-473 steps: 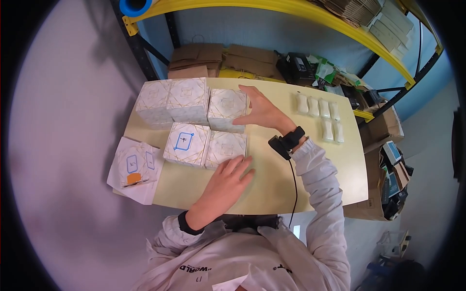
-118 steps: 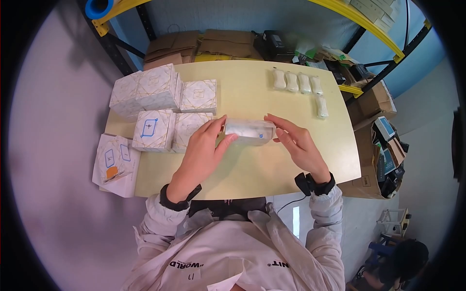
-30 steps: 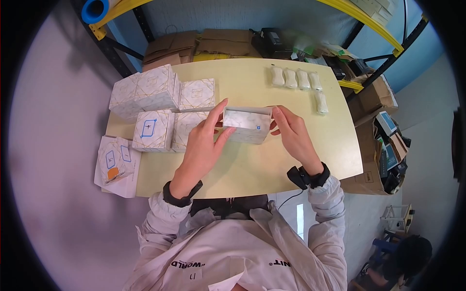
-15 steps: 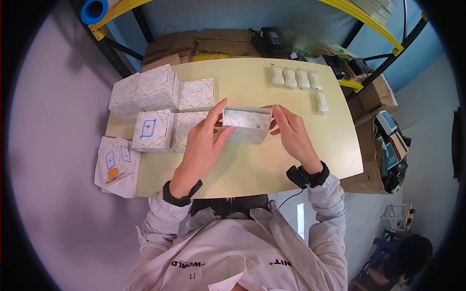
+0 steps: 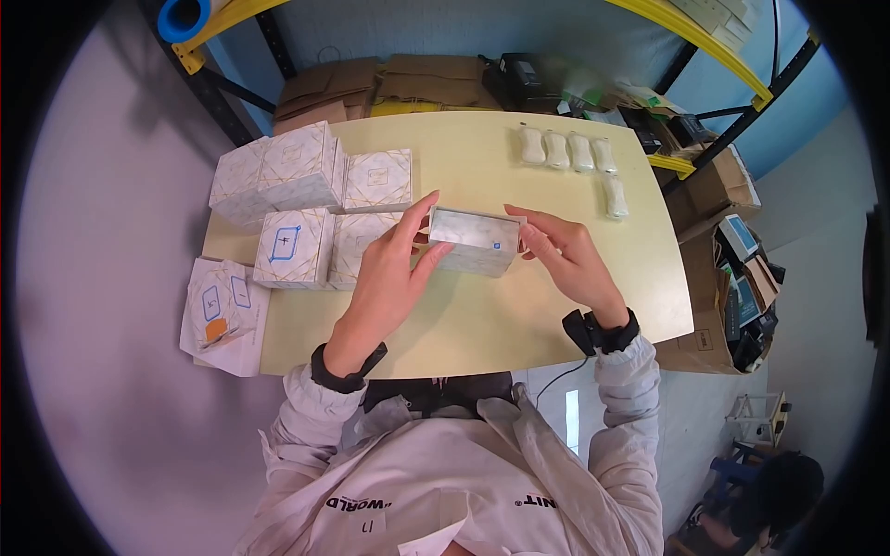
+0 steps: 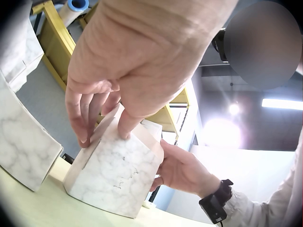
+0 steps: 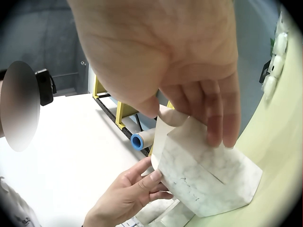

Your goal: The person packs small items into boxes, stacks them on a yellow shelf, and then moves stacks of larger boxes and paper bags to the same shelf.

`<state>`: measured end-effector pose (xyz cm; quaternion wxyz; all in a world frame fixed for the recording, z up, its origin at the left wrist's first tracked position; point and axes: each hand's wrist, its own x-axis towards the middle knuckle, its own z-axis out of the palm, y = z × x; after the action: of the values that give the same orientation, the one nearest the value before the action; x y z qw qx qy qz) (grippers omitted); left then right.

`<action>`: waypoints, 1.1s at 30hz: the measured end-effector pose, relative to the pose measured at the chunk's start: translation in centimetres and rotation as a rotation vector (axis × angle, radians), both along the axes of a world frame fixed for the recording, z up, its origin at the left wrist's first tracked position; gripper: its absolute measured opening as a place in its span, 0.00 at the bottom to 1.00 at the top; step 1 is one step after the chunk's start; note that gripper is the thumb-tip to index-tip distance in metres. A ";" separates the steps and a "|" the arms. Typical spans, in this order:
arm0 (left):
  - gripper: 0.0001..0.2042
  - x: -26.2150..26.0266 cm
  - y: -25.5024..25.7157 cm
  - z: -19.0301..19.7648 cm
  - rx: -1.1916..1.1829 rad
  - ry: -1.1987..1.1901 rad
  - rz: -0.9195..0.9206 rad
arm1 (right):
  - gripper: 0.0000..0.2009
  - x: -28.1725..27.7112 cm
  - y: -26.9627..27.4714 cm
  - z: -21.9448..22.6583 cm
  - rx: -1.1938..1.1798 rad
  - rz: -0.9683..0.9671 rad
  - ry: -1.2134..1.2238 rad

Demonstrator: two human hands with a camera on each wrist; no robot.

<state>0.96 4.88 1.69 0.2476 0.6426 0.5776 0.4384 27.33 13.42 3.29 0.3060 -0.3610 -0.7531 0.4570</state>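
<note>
A small white marbled carton stands at the middle of the table, a small blue mark on its front. My left hand grips its left end, thumb on the near face and fingers along the left side. At the opposite end, my right hand holds the top right corner between thumb and fingers. In the left wrist view the carton shows folded flap edges at its top. The right wrist view has my right thumb on the raised rim and fingertips over the side of the carton.
Several gold-lined marbled boxes are grouped on the left, one marked in blue. A marked box lies on white sheeting at the front left corner. Several wrapped white pieces lie back right. A filled cardboard carton stands beyond the table.
Since 15.8 seconds ago, one wrapped piece has left the group and the small carton has appeared. Over the last second, my right hand has shifted at the corner and the carton's top gap has narrowed.
</note>
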 end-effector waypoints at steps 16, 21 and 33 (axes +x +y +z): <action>0.32 0.0 0.2 -0.2 0.010 0.005 0.002 | 0.20 -1.1 0.0 -1.3 -0.031 -0.097 0.096; 0.30 0.1 0.1 0.0 -0.005 0.004 0.011 | 0.20 -0.5 -0.3 -1.3 0.004 -0.042 0.083; 0.18 -0.2 -0.2 0.0 -0.002 -0.033 -0.014 | 0.20 -0.1 -1.0 -1.6 -0.066 0.030 0.121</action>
<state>0.80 4.65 1.69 0.2605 0.6391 0.5694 0.4466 27.26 12.42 1.65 0.3320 -0.3313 -0.7231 0.5071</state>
